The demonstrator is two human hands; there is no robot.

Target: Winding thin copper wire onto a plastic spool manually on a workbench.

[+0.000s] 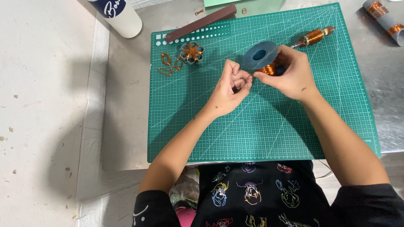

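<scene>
My right hand grips a blue plastic spool wound with copper wire, held just above the green cutting mat. My left hand is curled beside it, fingertips pinched at the wire's free end where it leaves the spool. Both hands meet near the mat's upper middle.
A small ring of metal tubes bound with copper wire and loose copper wire loops lie at the mat's upper left. A brown bar, a copper-wound rod, a grey wound tube and a white bottle sit along the far edge.
</scene>
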